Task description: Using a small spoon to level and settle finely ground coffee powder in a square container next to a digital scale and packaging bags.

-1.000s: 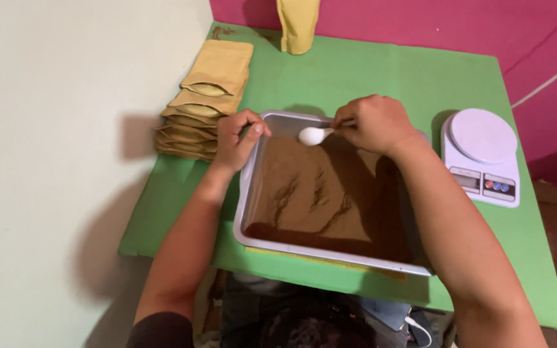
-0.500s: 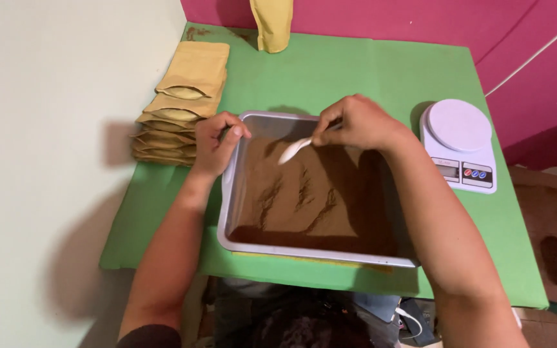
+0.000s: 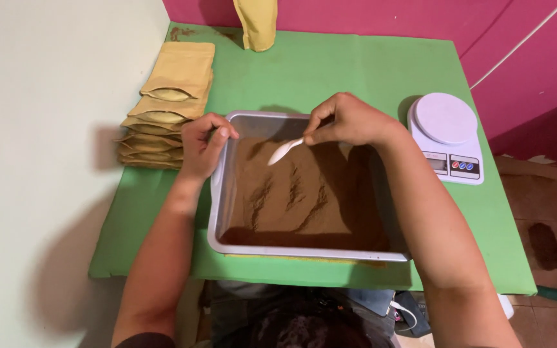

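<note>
Under both hands lies a smooth green table (image 3: 356, 71). Between them sits a square metal tray (image 3: 217, 212) of furrowed brown powder (image 3: 291, 200). The left hand (image 3: 202, 145) clasps its rim; the right hand (image 3: 349, 120) pinches a glossy white plastic spoon (image 3: 283, 151), its bowl just above the powder.

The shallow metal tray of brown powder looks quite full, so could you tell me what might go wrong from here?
The white plastic spoon in the right hand could flick powder over the metal tray rim onto the green table. The left hand grips only one edge, so the tray might slide toward the white kitchen scale.
</note>
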